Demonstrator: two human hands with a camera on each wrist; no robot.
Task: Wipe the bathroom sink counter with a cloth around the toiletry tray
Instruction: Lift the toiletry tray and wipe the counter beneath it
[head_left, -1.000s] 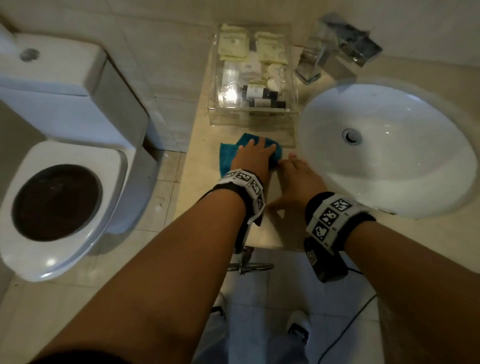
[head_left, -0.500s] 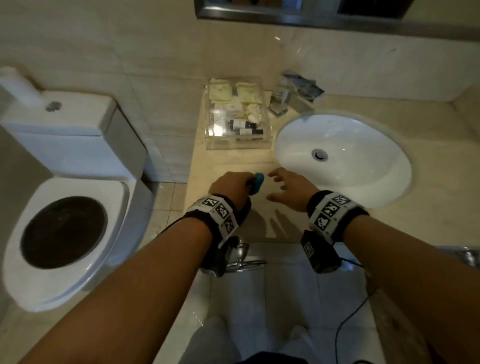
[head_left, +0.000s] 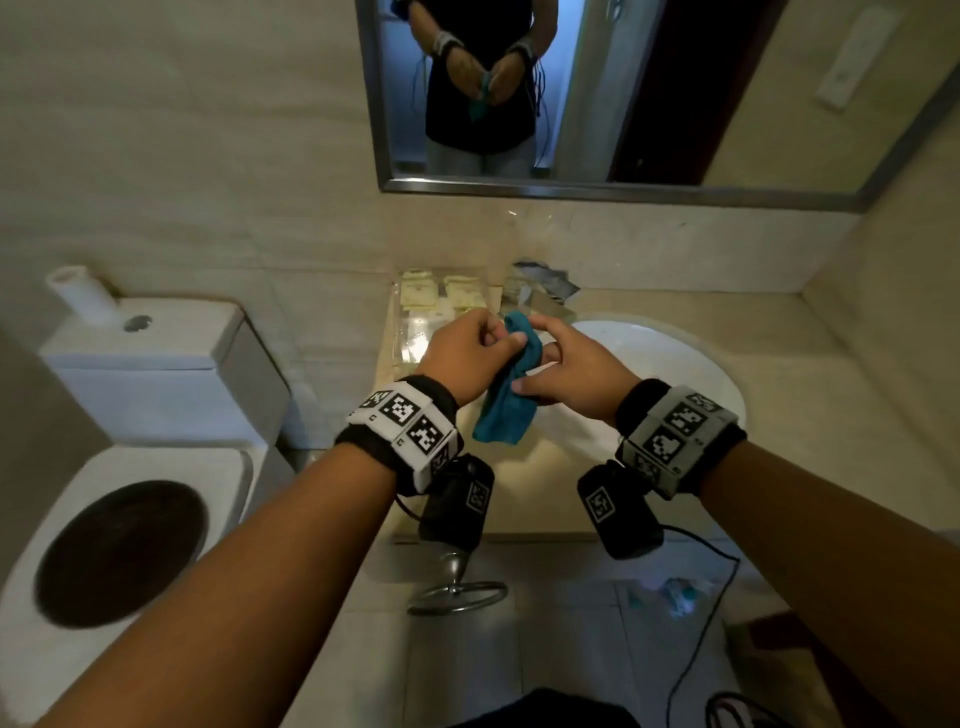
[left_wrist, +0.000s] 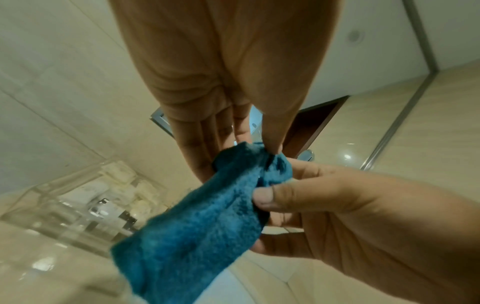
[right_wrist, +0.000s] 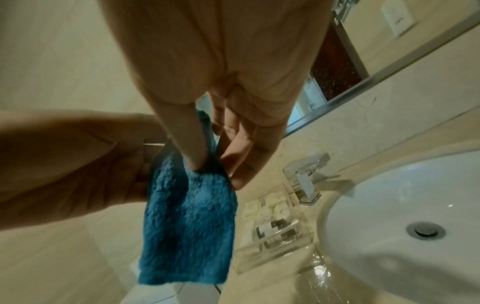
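A teal cloth (head_left: 506, 400) hangs in the air above the beige counter (head_left: 550, 499), held by both hands. My left hand (head_left: 467, 358) pinches its top edge between thumb and fingers, as the left wrist view shows at the cloth (left_wrist: 192, 230). My right hand (head_left: 566, 371) pinches the same cloth (right_wrist: 189, 224) lower down with thumb and fingers. The clear toiletry tray (head_left: 415, 322) with small bottles and packets stands on the counter behind my hands, partly hidden by them; the tray (right_wrist: 275, 230) shows beside the basin in the right wrist view.
A white oval basin (head_left: 675, 374) with a chrome tap (head_left: 545, 283) lies right of the tray. A toilet (head_left: 130, 467) stands at the left. A mirror (head_left: 597, 93) hangs on the wall above. A metal ring holder (head_left: 457, 592) sticks out below the counter edge.
The cloth has come off the counter and now hangs between both hands. My right hand, earlier open on the counter, has taken hold of it. The head view has tilted up.
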